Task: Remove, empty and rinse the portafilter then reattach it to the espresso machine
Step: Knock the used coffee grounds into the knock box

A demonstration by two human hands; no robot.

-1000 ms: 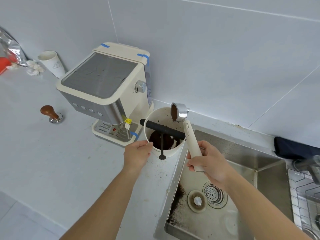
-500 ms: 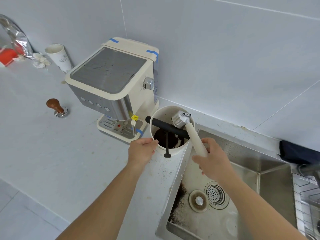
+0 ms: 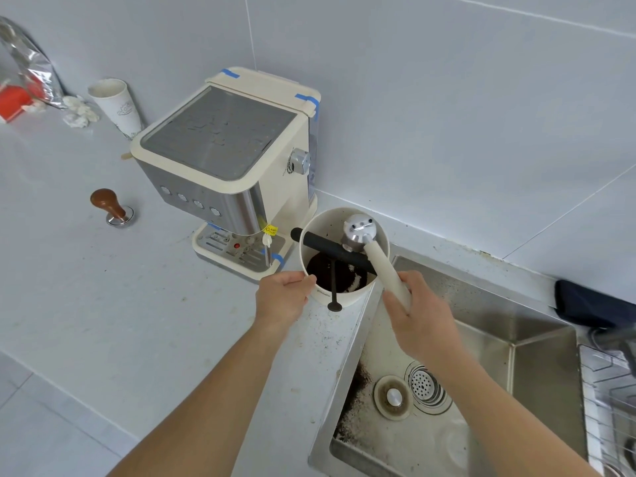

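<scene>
My right hand [image 3: 418,316] grips the cream handle of the portafilter [image 3: 359,234]. Its metal head is turned face down and rests on the black bar of the white knock box [image 3: 344,294]. Dark coffee grounds lie in the bottom of the box. My left hand [image 3: 282,299] holds the box's near-left rim, thumb on the edge. The cream and steel espresso machine [image 3: 227,166] stands just left of the box, its drip tray facing me.
A steel sink [image 3: 516,342] with scattered grounds, a plug and a strainer lies to the right. A wooden-handled tamper [image 3: 110,206] stands on the white counter at left. A paper cup [image 3: 115,105], crumpled tissue and a foil bag sit by the back wall. A dish rack is at far right.
The portafilter was held upright above the box with its basket showing; my right hand has turned it over and brought its head down onto the black bar. My left hand stays on the rim.
</scene>
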